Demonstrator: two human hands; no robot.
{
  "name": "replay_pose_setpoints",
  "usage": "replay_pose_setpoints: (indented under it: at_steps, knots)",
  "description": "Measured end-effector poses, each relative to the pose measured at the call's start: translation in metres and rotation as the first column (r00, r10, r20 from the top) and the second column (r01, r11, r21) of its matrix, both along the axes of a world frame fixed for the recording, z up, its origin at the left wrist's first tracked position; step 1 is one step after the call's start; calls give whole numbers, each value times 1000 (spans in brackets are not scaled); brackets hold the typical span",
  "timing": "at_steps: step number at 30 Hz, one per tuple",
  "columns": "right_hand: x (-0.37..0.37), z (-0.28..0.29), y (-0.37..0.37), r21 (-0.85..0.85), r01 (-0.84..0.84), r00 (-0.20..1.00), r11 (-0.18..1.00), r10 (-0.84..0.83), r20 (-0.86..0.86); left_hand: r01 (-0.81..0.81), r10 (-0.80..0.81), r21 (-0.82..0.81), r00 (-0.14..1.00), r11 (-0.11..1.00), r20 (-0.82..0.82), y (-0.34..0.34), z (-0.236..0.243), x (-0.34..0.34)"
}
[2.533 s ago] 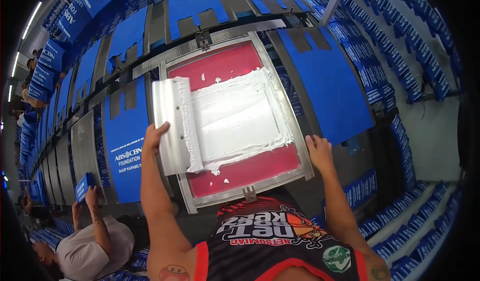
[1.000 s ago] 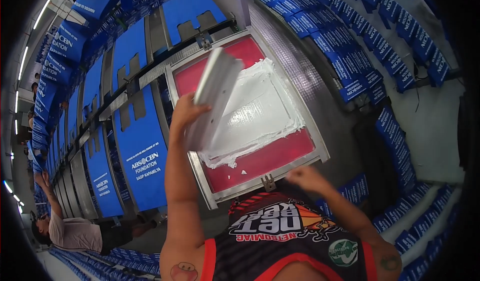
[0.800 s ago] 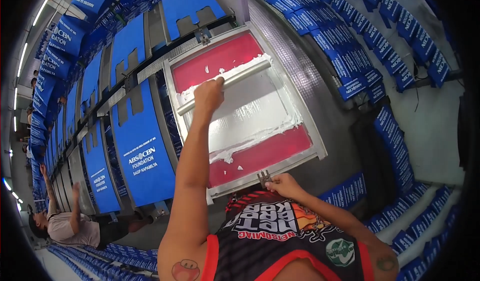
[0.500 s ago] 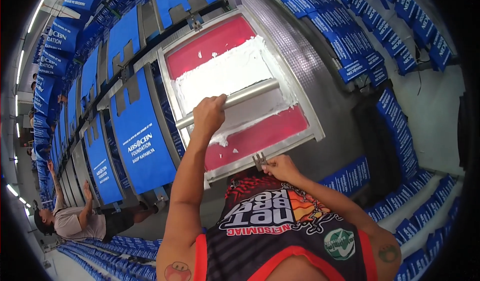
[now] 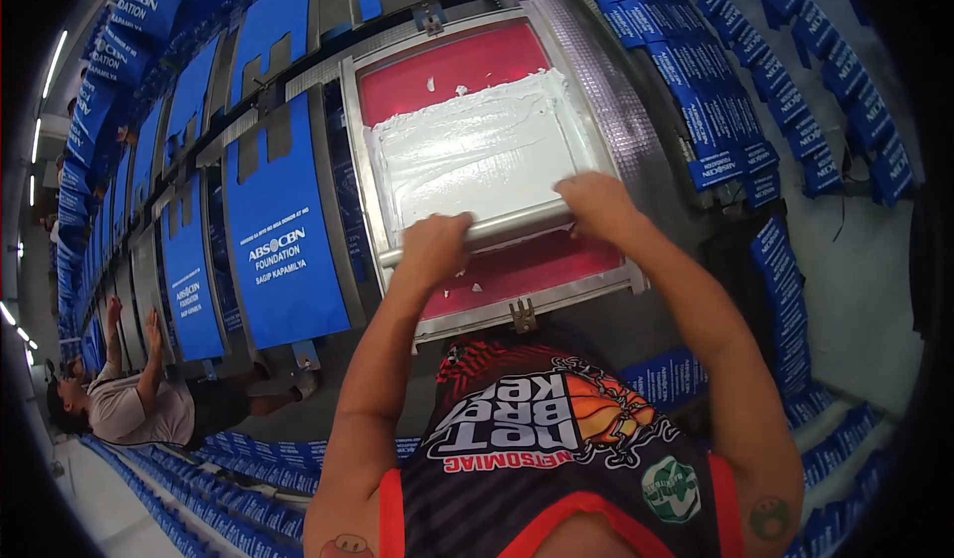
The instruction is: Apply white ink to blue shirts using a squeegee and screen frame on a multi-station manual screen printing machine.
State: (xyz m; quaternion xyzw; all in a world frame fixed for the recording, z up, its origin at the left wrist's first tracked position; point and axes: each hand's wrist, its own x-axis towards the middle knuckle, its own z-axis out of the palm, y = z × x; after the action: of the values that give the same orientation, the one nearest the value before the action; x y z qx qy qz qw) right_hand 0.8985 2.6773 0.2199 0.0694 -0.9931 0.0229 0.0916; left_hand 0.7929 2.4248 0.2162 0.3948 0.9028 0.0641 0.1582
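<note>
Squeegee (image 5: 512,222), one, pale metal bar: lies across the lower part of a framed screen (image 5: 362,160), slanting from about eight o'clock to four o'clock on a clock face centred on that screen. Our left hand (image 5: 434,245) is wrapped round the bar near its eight-o'clock end; our right hand (image 5: 598,207) has its fingers curled over the four-o'clock end – both grips closed, with the squeegee in them.

White paste (image 5: 477,151), thick: spread over the middle of the screen, ridged at its edges. Red mesh (image 5: 447,61): shows in bands toward twelve and six, with paste crumbs on it.

Metal clip (image 5: 522,317): on the frame's near edge, six o'clock. Blue cloth piece (image 5: 283,250), printed: flat on a board toward eight o'clock. Further that way – a co-worker (image 5: 144,409), both forearms raised. Blue bags (image 5: 715,111), in rows: toward two o'clock.
</note>
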Motion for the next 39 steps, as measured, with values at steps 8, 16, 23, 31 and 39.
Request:
replay_pose_setpoints:
  at_steps: [8, 16, 23, 31, 39]
  knots:
    - [-38, -81, 23, 20, 147, 988, 989, -146, -41, -84, 202, 313, 908, 946, -368, -57, -74, -48]
    - [-78, -31, 37, 0, 168, 919, 986, -157, 363, -130, 118, -52, 976, 990, -185, -37, -15, -90]
    - [-69, -76, 34, -30, 188, 982, 982, -187, 20, -99, 156, 162, 907, 982, -392, -51, -76, -72]
    - [-36, -41, 24, -65, 216, 921, 974, -181, 345, -39, 39, 5, 949, 999, -312, -68, -40, -49]
    - [-144, -50, 55, 15, 233, 950, 972, -231, 208, -128, 176, 160, 925, 979, -337, -16, -62, -143]
